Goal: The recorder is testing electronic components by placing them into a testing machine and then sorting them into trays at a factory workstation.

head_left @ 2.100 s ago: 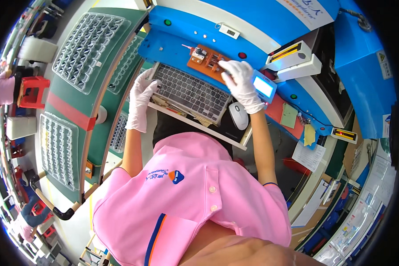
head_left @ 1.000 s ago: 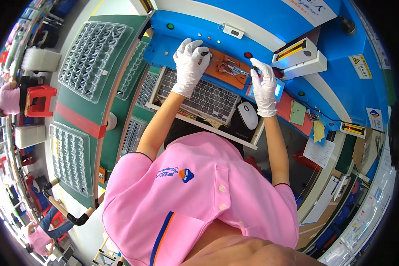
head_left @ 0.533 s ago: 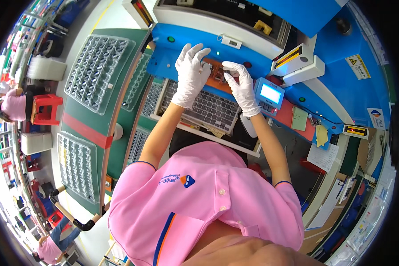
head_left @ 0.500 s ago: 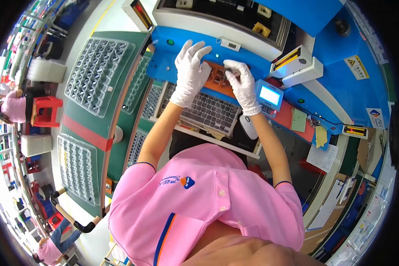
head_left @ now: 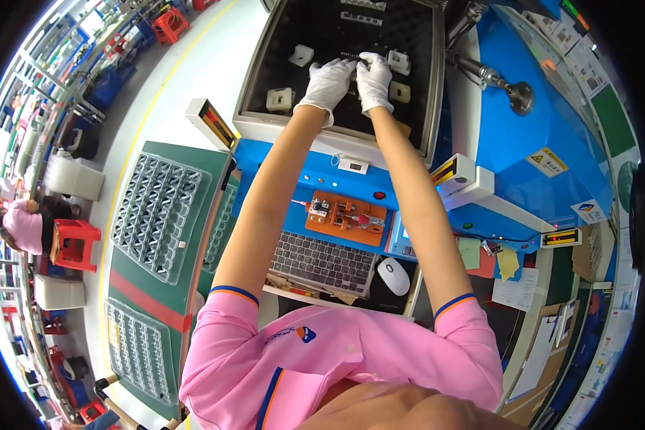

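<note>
Both my hands wear white gloves and reach far forward over the black bed [head_left: 322, 32] of a machine. My left hand [head_left: 326, 87] has its fingers bent together, tips close to the right hand. My right hand [head_left: 373, 82] is closed in a pinch beside it. A small dark ridged piece [head_left: 349, 55] shows at the fingertips; whether either hand grips it is unclear. Pale blocks with cut-outs lie about the hands: one block [head_left: 279, 99] left of my left wrist, another block [head_left: 399, 62] right of my right hand.
Nearer to me sits an orange fixture [head_left: 322, 229] with red-handled clamps, behind a keyboard [head_left: 322, 261] and a white mouse [head_left: 393, 276]. Clear plastic trays of parts [head_left: 158, 215] stand on the green bench at left. Yellow-black sensor posts [head_left: 453, 172] flank the bed. A metal-jointed arm [head_left: 491, 77] hangs at right.
My hands have moved forward from the orange fixture onto the black bed, and come close together. The left hand's spread fingers have drawn in. The view has shifted forward, showing more of the bed.
</note>
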The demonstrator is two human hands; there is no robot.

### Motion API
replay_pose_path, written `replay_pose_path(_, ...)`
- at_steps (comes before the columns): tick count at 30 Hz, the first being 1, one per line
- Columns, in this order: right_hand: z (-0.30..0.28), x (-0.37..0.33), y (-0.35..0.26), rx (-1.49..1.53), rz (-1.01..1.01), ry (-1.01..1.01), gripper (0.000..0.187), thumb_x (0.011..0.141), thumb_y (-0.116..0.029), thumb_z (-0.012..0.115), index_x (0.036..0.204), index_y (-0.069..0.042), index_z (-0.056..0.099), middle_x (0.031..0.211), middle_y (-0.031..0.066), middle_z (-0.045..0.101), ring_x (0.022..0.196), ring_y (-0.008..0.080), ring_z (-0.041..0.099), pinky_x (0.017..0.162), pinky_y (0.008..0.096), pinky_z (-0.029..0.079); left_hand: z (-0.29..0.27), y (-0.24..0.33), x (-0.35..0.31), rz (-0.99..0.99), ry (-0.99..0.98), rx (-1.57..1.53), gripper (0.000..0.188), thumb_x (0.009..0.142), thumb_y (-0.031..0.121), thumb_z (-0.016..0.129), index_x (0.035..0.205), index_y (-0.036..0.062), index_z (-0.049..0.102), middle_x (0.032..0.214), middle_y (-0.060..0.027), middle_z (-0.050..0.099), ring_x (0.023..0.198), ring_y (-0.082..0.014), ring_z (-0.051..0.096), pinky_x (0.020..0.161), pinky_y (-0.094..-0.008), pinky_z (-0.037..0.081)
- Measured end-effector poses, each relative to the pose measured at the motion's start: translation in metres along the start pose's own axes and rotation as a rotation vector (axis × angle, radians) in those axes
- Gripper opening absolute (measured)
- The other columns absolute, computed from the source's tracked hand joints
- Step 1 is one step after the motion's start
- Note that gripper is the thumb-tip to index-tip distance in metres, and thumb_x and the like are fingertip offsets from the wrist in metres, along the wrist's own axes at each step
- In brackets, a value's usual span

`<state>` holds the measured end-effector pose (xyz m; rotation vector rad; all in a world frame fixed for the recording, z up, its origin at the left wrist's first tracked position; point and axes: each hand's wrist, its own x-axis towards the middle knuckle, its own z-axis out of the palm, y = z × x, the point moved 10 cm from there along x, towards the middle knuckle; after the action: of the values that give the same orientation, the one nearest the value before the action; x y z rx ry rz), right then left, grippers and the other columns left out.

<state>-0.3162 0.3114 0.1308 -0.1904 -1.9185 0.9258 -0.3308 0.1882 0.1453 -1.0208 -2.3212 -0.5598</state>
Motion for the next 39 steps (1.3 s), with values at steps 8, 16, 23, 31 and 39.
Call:
replay_pose_path(8, 0.026, 0.005, -0.016, 0.063, 0.073, -0.109, 0.021, 0.083, -0.005, 0.071, 0.104, -0.006, 0.072, 0.094, 0.0132, 0.072, 0.081, 0.0256, 0.07, 0.077, 0.0343, 0.056, 0.012, -0.057, -0.004, -0.479, 0.002, -1.294, 0.017, 0.094, 0.015, 0.063, 0.109, 0.0109, 0.07, 0.107, -0.011, 0.069, 0.094, -0.0255, 0.067, 0.082, -0.035, 0.055)
replay_pose_path(16, 0.036, 0.004, -0.009, -0.272, -0.041, -0.428, 0.021, 0.087, -0.022, 0.068, 0.105, -0.013, 0.074, 0.116, 0.0124, 0.067, 0.111, 0.0305, 0.06, 0.097, 0.044, 0.047, -0.148, 0.012, -0.079, -0.293, 0.634, -0.523, 0.029, 0.089, 0.003, 0.07, 0.118, 0.0059, 0.069, 0.105, -0.0093, 0.069, 0.099, -0.0221, 0.066, 0.092, -0.0322, 0.052)
replay_pose_path(23, -0.007, -0.011, -0.055, -0.461, -0.147, -0.309, 0.045, 0.089, -0.018, 0.064, 0.134, -0.018, 0.059, 0.132, 0.0117, 0.058, 0.124, 0.0353, 0.05, 0.102, 0.052, 0.04, -0.125, 0.056, -0.206, -0.46, 0.218, -0.458, 0.02, 0.09, 0.015, 0.071, 0.11, 0.0139, 0.072, 0.106, -0.0046, 0.07, 0.105, -0.0235, 0.064, 0.11, -0.0505, 0.034)
replay_pose_path(31, -0.156, -0.187, -0.107, -0.33, -0.421, -0.554, 0.025, 0.081, -0.012, 0.074, 0.097, -0.01, 0.055, 0.094, 0.0122, 0.059, 0.091, 0.0345, 0.057, 0.082, 0.0484, 0.044, -0.102, 0.012, -0.234, -0.452, 0.048, -0.444, 0.015, 0.093, 0.022, 0.068, 0.106, 0.0161, 0.073, 0.102, -0.0025, 0.069, 0.103, -0.0216, 0.064, 0.111, -0.0622, 0.022)
replay_pose_path(39, -0.143, -0.199, -0.073, -0.389, -0.33, -0.77, 0.03, 0.076, -0.014, 0.076, 0.094, -0.009, 0.052, 0.093, 0.0122, 0.06, 0.091, 0.0354, 0.059, 0.078, 0.0479, 0.045, -0.101, -0.012, -0.242, -0.318, 0.085, -0.462, 0.018, 0.093, 0.021, 0.067, 0.109, 0.011, 0.071, 0.1, -0.0074, 0.071, 0.098, -0.0239, 0.067, 0.094, -0.045, 0.042)
